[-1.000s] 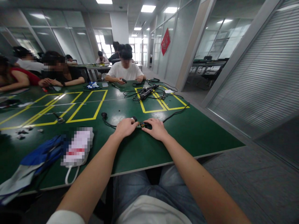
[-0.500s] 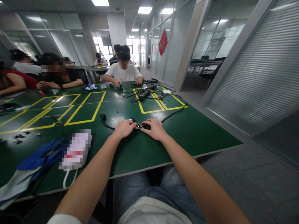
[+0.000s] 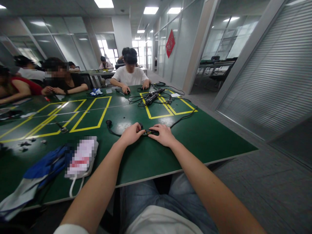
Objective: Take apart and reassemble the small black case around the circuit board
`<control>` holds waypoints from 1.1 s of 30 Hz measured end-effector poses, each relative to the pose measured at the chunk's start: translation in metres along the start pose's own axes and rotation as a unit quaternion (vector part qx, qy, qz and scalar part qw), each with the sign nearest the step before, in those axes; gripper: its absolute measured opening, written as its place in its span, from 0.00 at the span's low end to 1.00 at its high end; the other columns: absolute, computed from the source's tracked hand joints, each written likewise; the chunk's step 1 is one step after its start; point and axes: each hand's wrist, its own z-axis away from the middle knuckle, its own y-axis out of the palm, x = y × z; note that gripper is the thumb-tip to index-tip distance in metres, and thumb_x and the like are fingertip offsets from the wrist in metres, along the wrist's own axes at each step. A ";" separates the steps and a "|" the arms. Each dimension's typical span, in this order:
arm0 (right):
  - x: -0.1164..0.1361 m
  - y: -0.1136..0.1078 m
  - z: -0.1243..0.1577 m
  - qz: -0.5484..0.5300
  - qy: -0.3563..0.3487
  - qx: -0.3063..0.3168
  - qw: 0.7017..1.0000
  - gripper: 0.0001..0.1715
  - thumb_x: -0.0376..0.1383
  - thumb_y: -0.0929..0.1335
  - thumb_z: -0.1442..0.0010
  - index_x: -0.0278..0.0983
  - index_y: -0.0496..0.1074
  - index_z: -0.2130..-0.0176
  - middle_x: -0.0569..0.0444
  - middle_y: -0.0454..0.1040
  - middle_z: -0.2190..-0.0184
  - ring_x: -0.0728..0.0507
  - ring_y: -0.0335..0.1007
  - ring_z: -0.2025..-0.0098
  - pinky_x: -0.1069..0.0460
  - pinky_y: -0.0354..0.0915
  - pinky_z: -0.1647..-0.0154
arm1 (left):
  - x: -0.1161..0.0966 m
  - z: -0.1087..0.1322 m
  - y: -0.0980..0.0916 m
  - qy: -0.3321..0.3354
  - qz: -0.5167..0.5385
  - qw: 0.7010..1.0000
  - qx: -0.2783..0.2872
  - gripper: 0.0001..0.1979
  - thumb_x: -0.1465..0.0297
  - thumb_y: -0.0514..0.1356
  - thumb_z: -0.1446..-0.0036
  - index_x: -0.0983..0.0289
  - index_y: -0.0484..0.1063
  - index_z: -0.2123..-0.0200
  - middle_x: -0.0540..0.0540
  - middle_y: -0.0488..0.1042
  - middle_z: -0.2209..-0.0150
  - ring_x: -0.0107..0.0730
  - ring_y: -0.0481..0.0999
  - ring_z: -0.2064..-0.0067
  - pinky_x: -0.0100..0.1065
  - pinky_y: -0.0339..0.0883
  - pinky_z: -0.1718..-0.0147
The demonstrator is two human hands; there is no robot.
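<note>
A small black corded device with part of its circuit board exposed (image 3: 147, 132) lies low over the green table in front of me. My left hand (image 3: 131, 134) grips its left end, thumb along the near side. At the right end, my right hand (image 3: 162, 134) closes around a black part of it, with thumb and fingers on opposite sides. A black cable with a round, thick end (image 3: 108, 123) runs out to the left of my left hand. Beyond my right hand, another stretch of black cable (image 3: 179, 120) leads away to the right. My fingers hide much of the device.
Black corded tools (image 3: 153, 97) lie tangled by yellow tape rectangles. To my left are a white pouch-like item (image 3: 81, 157), blue-and-white gloves (image 3: 46, 164) and small dark parts (image 3: 24, 144). A person in a white shirt (image 3: 130, 76) works opposite. The table edge (image 3: 151, 178) is close to me.
The view has shifted slightly. My left hand's fingers have turned a little over the device, and the dark piece beside them shows at a different angle. Both hands keep their hold.
</note>
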 end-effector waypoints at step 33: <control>0.002 0.002 0.005 0.003 -0.011 -0.039 0.999 0.18 0.48 0.74 0.33 0.44 0.82 0.48 0.49 0.81 0.46 0.35 0.73 0.44 0.41 0.66 0.43 | 0.023 -0.008 -0.007 0.042 0.181 0.981 0.047 0.06 0.70 0.66 0.46 0.63 0.84 0.67 0.51 0.81 0.71 0.35 0.78 0.67 0.33 0.72 0.61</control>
